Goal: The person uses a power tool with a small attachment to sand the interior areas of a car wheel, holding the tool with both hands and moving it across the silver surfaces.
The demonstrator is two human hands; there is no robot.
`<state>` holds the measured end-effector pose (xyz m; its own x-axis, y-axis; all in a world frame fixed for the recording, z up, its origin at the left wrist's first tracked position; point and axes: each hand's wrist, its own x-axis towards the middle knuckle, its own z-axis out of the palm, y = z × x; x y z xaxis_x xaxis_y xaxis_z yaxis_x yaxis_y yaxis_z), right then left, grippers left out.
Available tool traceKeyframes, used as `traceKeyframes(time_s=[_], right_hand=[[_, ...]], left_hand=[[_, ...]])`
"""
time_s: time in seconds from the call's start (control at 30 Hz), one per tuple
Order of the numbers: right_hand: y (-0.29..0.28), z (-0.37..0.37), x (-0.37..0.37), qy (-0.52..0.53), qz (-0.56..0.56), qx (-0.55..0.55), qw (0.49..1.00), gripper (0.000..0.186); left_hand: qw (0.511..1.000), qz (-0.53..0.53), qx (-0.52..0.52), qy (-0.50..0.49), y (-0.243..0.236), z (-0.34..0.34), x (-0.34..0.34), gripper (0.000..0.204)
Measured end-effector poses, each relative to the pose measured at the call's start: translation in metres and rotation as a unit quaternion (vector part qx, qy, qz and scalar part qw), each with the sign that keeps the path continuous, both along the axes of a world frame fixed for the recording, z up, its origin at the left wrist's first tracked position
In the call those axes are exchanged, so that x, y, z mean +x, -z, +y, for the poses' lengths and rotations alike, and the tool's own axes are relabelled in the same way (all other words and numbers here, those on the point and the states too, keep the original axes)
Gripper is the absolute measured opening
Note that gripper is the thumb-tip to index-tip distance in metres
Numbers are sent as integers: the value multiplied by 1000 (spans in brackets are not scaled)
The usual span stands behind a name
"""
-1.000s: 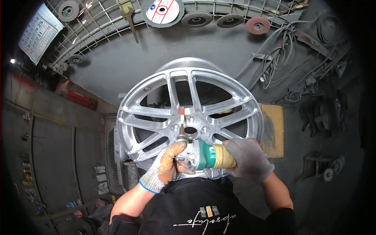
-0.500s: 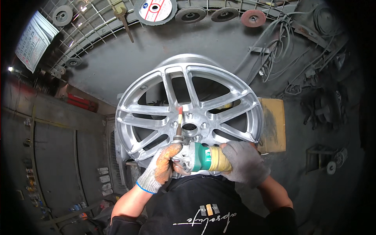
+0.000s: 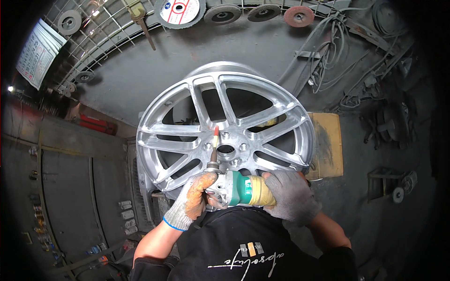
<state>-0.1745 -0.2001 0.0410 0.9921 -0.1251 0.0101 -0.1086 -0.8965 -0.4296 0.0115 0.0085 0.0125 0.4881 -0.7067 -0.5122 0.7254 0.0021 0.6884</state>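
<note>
A bare silver alloy wheel lies tilted in front of me, its paired spokes meeting at a hub with bolt holes. Across its near edge I hold a green angle grinder with yellow tape wrapped round its body. My left hand, in a white glove with an orange palm, wraps the metal gear head. My right hand, gloved in grey, grips the taped end. From the head a thin shaft with a red-and-cream tip points away, its end at the spoke root just beyond the hub.
Grinding discs hang on a wire grid along the far side. Tangled cables hang at the far right. Beside the wheel lies a brown board. A calendar hangs at the far left, above a red object.
The surroundings have shifted slightly left and upward in view. Both hands keep their hold on the grinder, and its tip stays near the same spoke root.
</note>
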Motion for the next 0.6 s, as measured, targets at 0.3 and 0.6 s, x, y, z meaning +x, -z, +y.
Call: traceKeyframes(time_s=[0.3, 0.6], right_hand=[[5, -1, 3, 8, -21, 21, 1000, 67], [3, -23, 1, -15, -62, -13, 998, 64]], left_hand=[[1000, -19, -4, -2, -4, -4, 0, 33], [997, 58, -31, 38, 2, -11, -7, 35]])
